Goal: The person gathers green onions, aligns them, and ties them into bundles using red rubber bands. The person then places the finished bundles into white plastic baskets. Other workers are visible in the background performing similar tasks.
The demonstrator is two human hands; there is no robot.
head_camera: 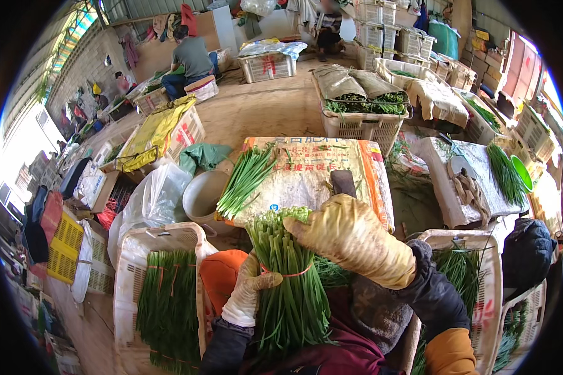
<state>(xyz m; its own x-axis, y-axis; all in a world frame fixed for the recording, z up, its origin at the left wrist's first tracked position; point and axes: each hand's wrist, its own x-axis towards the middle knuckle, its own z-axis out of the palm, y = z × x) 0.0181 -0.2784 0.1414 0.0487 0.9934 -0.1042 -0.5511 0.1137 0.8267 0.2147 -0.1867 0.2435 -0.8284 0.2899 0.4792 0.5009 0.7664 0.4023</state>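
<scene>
A thick bundle of garlic chives (286,281), bound with a red band, stands with its pale cut ends up and its green leaves hanging over my lap. My left hand (248,290), in a stained white glove, holds the bundle around its side at the band. My right hand (356,239), in a yellowed glove, is curled beside the cut ends, its fingertip touching them. From behind its knuckles shows a dark flat rectangular piece (343,183); whether the hand grips it cannot be told. Loose chives (246,178) lie on a sack-covered work surface (305,187) in front.
On my left stands a crate (126,290) of banded chive bundles; a crate (490,281) of loose chives is on my right. A white bucket (199,197) adjoins the work surface. Beyond are a foam block (450,197), more crates (363,126) and a seated person (191,61).
</scene>
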